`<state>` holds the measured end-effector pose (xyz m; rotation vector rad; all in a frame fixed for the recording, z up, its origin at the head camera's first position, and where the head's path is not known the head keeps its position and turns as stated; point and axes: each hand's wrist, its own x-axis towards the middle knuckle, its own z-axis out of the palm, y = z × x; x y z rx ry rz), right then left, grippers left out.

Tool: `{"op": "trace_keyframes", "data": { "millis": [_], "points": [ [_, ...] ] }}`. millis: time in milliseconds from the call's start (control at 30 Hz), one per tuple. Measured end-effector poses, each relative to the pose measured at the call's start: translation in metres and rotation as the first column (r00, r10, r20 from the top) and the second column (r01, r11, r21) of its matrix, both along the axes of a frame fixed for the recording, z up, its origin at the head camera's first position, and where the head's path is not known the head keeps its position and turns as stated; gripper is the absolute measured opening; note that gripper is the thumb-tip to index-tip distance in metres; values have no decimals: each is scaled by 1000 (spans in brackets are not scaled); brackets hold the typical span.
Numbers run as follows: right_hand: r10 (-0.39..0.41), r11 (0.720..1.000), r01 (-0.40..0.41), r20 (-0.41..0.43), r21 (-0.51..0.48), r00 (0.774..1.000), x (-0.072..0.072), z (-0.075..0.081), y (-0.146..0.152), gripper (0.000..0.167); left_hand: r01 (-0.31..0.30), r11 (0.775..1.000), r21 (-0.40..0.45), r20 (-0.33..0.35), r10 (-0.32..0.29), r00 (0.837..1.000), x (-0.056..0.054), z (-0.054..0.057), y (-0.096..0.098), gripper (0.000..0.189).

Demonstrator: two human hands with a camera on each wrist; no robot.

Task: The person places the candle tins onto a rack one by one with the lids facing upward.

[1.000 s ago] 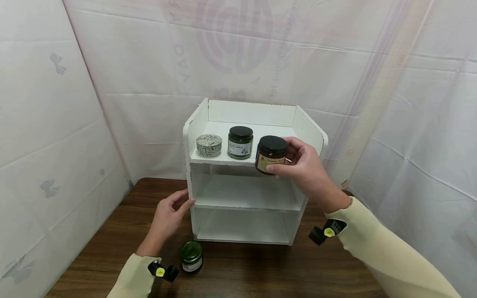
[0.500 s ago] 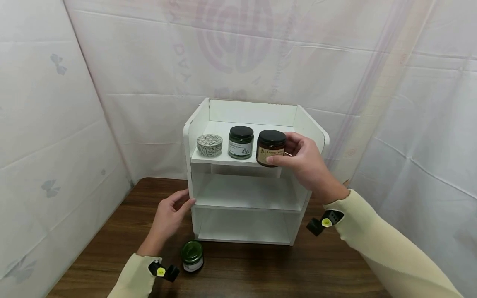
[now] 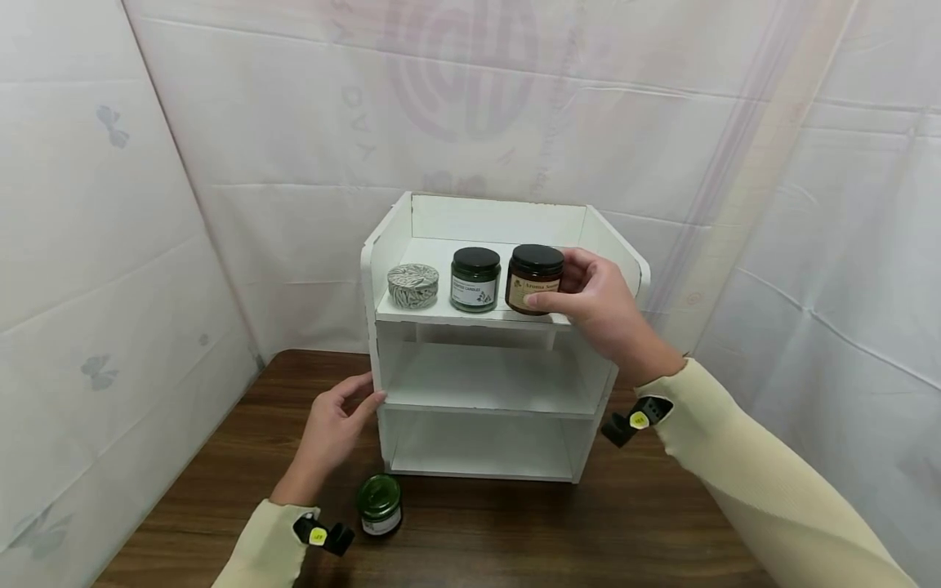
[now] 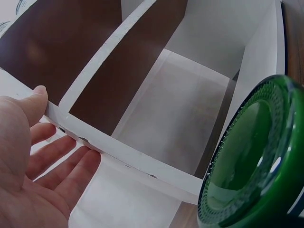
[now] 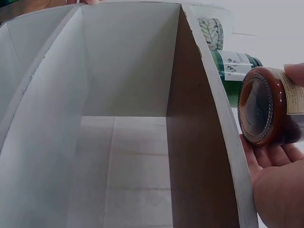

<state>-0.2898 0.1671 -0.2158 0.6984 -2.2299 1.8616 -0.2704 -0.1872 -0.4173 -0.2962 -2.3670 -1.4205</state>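
My right hand (image 3: 606,310) grips a dark amber candle jar (image 3: 519,291) with a black lid and tan label. It is upright at the top shelf's front right; the right wrist view shows its underside (image 5: 256,107), but I cannot tell whether it touches the shelf. To its left stand a green candle jar (image 3: 470,291) with a black lid and a leaf-patterned round tin (image 3: 413,286). My left hand (image 3: 331,429) holds the left side panel of the white shelf unit (image 3: 485,380), thumb on the front edge, fingers along the outside.
Another green glass jar (image 3: 379,500) stands on the brown wooden table (image 3: 515,539), in front of the unit's lower left corner. The top shelf has raised side walls and a back board (image 3: 500,219). White patterned sheets (image 3: 294,122) hang behind and at both sides.
My right hand has raised the amber jar from in front of the top shelf's edge to level with the green jar there. My left hand stays on the side panel.
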Motion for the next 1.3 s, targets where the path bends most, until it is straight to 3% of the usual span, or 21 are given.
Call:
{"op": "trace_keyframes", "data": {
  "millis": [633, 1300],
  "points": [
    [-57, 989, 53, 32, 138, 998, -17, 10, 1, 60, 10, 1000, 11, -23, -10, 1000, 0, -1, 0, 42],
    [-74, 965, 49, 90, 257, 993, -25, 16, -1, 58, 14, 1000, 10, -20, -14, 1000, 0, 1, -1, 42]
  ]
}}
